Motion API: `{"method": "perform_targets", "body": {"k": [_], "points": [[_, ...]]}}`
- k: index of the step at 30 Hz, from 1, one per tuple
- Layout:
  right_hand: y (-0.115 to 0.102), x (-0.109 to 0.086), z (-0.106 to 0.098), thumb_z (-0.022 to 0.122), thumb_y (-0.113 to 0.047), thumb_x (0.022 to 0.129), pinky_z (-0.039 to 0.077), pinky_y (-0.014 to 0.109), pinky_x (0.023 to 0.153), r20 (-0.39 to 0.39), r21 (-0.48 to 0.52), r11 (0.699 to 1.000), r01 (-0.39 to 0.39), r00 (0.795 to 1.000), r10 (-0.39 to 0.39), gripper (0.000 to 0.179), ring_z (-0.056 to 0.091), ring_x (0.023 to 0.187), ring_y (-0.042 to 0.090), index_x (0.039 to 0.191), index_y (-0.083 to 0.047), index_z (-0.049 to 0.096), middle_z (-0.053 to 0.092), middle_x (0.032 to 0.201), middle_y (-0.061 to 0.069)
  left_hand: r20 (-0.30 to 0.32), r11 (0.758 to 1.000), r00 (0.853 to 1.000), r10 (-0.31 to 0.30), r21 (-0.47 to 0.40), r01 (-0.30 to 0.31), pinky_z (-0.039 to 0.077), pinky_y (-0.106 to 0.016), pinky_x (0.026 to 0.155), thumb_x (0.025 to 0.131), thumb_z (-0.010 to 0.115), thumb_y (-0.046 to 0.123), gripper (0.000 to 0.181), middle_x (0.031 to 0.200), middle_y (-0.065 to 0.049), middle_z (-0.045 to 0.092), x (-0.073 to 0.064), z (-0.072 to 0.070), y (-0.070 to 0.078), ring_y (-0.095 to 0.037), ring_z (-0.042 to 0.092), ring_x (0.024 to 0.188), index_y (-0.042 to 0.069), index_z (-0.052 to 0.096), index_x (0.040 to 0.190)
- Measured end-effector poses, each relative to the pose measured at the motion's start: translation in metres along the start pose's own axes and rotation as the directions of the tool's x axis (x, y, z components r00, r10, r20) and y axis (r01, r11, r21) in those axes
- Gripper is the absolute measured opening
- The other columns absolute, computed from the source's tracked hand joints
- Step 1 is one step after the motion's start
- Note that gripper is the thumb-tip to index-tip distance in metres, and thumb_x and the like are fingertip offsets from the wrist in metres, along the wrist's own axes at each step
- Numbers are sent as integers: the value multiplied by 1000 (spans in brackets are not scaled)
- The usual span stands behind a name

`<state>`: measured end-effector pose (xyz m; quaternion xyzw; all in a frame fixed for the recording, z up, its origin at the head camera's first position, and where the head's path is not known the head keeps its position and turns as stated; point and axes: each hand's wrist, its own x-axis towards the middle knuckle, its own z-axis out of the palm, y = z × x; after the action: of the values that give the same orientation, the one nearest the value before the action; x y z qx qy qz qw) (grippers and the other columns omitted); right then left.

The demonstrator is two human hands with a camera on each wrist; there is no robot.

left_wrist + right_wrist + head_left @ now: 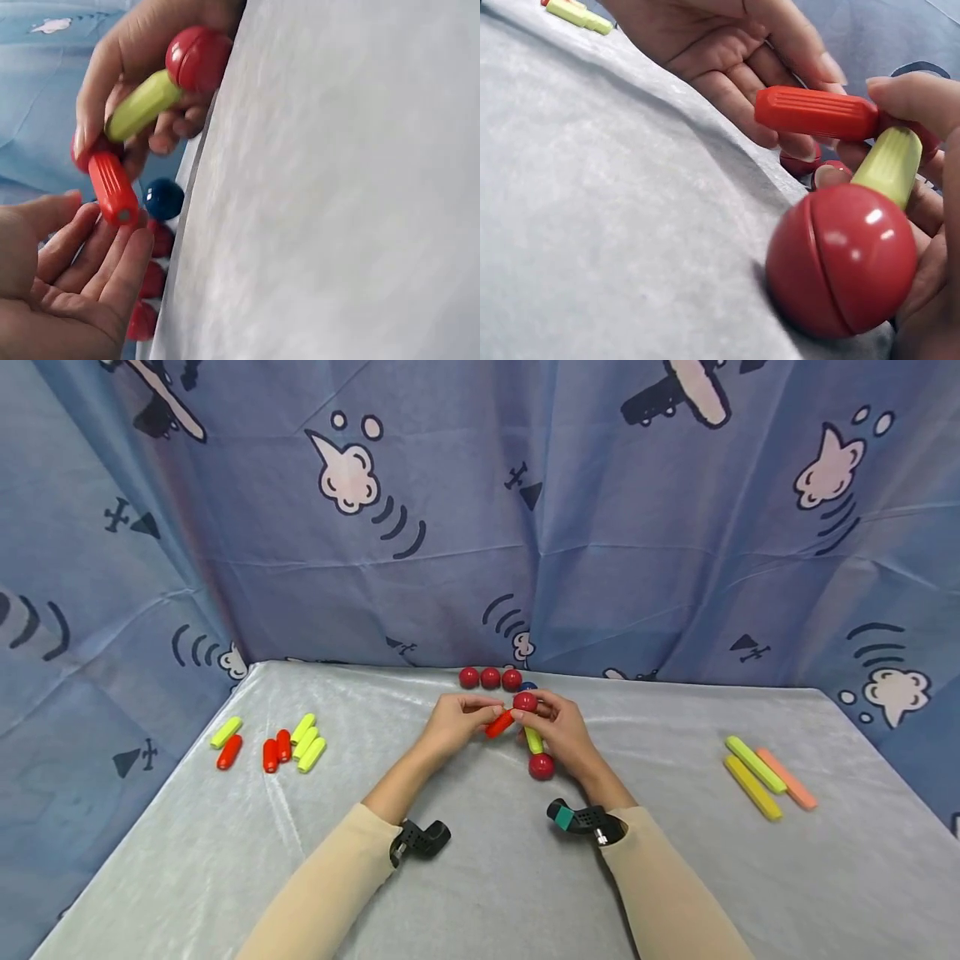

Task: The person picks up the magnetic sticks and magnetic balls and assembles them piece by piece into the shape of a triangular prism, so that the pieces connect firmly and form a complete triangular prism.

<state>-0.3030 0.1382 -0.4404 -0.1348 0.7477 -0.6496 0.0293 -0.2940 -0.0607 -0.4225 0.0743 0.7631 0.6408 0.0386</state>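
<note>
My right hand (pixel 561 727) grips a joined piece by its upper red ball (pixel 525 701). From that ball a yellow-green stick (pixel 891 166) runs to a second red ball (pixel 841 259), and a short red stick (pixel 112 189) also sticks out of it. The red stick's free end, with a small grey spot, points towards my left hand (pixel 461 724). My left fingers are loosely extended beside and under that stick, not curled round it; whether they touch it I cannot tell. Part of the upper ball is hidden behind my right thumb.
Behind the hands, three red balls (pixel 491 677) and a blue ball (pixel 163 199) line the table's back edge. Short red sticks (pixel 270 756) and yellow-green sticks (pixel 311 755) lie at left. Longer yellow (pixel 752 787), yellow-green (pixel 756 765) and orange sticks (pixel 787 779) lie at right. A patterned curtain (pixel 450 527) hangs behind.
</note>
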Motion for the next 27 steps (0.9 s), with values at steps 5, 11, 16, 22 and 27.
{"method": "perform_targets", "body": {"k": [5, 11, 16, 22, 27], "points": [[1, 1, -2, 68, -15, 96, 59, 23, 65, -39, 63, 998, -16, 999, 19, 43, 67, 63, 14, 134, 1, 56, 71, 93, -8, -61, 997, 997, -40, -63, 36, 61, -35, 90, 97, 63, 6, 24, 117, -20, 73, 12, -12, 4, -21, 72, 98, -5, 72, 116], [2, 1, -5, 72, -11, 92, 59, 22, 62, -99, 137, 990, -32, 994, 46, 47, 66, 63, 12, 133, 3, 54, 69, 92, -6, -251, 992, 968, 0, 123, 32, 52, -22, 76, 92, 67, 5, 22, 113, -16, 74, 31, -27, 5, -21, 68, 97, 1, 76, 112], [3, 3, -6, 67, -1, 91, 61, 21, 68, -156, 254, 966, -54, 983, 95, 36, 68, 68, 11, 121, 0, 47, 62, 100, 0, -239, 989, 967, -90, 93, 115, 52, -34, 95, 90, 69, 2, 32, 128, -16, 67, 41, -33, 6, -27, 62, 119, 4, 71, 121], [4, 5, -6, 64, 6, 91, 62, 22, 77, -181, 318, 948, -30, 979, 92, 45, 71, 73, 10, 133, 8, 48, 60, 117, 10, -186, 976, 976, -110, 166, 141, 47, -41, 110, 89, 70, 0, 44, 136, -19, 62, 53, -32, 5, -30, 56, 128, 0, 63, 132], [4, 5, -7, 71, 0, 90, 61, 22, 81, -181, 292, 955, -51, 978, 108, 43, 72, 77, 12, 129, 10, 57, 61, 113, 4, -151, 905, 988, -43, 414, 103, 47, -40, 110, 92, 69, 8, 44, 135, -18, 64, 59, -27, 4, -31, 59, 125, 1, 61, 135]]}}
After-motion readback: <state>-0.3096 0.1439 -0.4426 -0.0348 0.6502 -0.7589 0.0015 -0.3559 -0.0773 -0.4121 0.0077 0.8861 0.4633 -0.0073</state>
